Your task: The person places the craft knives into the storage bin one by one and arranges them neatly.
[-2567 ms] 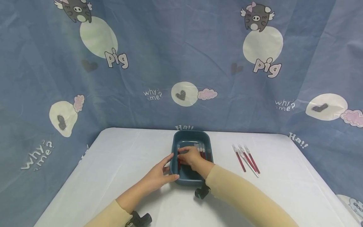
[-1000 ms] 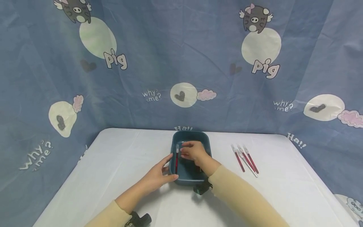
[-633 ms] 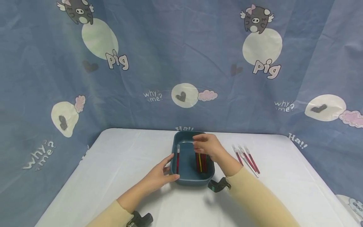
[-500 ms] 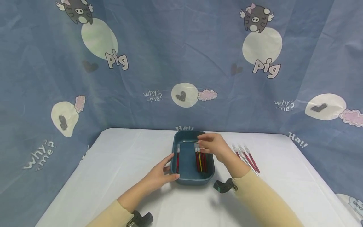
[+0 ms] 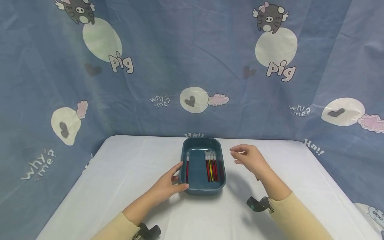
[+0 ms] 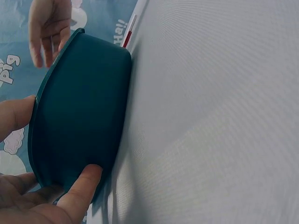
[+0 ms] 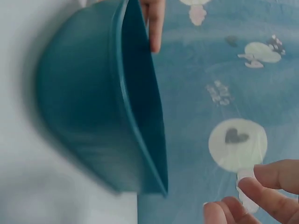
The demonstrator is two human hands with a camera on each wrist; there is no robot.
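Observation:
A dark teal tray (image 5: pixel 199 191) stands at the back middle of the white table. Along its left wall lies one slender red pen-like stick (image 5: pixel 187 168) with a pale, clear-looking end. Several similar sticks (image 5: pixel 211 168), red and one yellow, lie side by side toward its right wall. My left hand (image 5: pixel 166 186) touches the tray's near left corner, fingers and thumb spread and fairly straight against rim and outer wall. To the tray's right, above the table, hovers my right hand (image 5: pixel 250 160), fingers loosely bent with nothing visible between them.
The right hand and forearm hide most of the loose sticks on the table; in the left wrist view a red stick (image 6: pixel 127 37) with a white tip shows beyond the tray. A blue printed cloth (image 5: pixel 195 66) hangs behind the table (image 5: pixel 135 160).
My right hand has left the single stick at the tray's left, risen out and moved right over the loose sticks. The left hand has stayed at the tray's corner.

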